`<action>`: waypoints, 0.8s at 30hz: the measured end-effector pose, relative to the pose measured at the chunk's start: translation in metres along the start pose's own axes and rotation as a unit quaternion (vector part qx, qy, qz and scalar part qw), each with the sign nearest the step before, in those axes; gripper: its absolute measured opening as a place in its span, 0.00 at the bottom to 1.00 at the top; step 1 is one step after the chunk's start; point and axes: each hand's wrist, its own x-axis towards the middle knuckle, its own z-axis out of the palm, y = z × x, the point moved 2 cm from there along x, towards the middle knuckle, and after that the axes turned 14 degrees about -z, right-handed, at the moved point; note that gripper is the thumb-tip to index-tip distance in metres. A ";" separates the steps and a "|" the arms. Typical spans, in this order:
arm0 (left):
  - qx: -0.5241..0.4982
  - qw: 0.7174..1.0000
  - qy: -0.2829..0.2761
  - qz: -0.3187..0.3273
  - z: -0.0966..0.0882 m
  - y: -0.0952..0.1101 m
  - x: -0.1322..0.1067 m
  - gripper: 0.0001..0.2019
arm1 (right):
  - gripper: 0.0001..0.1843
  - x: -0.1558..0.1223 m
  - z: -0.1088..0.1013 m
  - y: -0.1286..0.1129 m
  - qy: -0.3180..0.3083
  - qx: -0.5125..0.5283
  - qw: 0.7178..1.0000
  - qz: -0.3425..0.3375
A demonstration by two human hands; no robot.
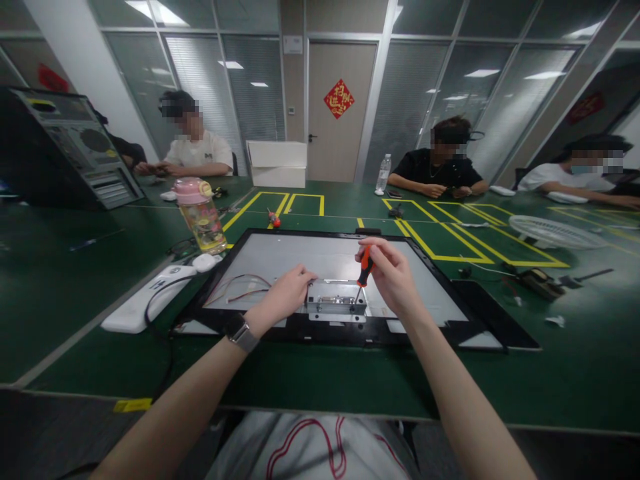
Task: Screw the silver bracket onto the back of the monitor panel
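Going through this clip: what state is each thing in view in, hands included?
Right hand: closed around the screwdriver.
Screwdriver: tilted, tip down at the metal bracket; contact unclear.
Left hand: fingers at the bracket's left end; grip unclear.
Metal bracket: resting on the flat panel.
Flat panel: lying flat.
Pink-lidded bottle: upright, lid on.
Clear bottle: upright.
Door: shut.

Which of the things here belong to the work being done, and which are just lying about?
In use:
screwdriver, in the right hand
metal bracket, at the left hand's fingers
black-framed panel, underneath

Apparently just lying about:
pink-lidded bottle
white box
clear water bottle
computer tower
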 end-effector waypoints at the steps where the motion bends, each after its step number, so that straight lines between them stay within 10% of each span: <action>1: 0.000 1.000 0.000 -0.002 0.000 0.000 0.000 0.19 | 0.08 0.000 0.001 -0.001 -0.007 0.003 1.000 0.001; 19: -0.003 1.000 0.012 0.012 0.002 -0.002 0.000 0.19 | 0.01 -0.001 0.003 -0.012 0.024 -0.237 0.961 -0.138; 24: -0.006 1.000 0.010 0.005 0.002 -0.002 0.000 0.19 | 0.14 -0.004 0.003 -0.010 -0.001 -0.200 0.973 -0.118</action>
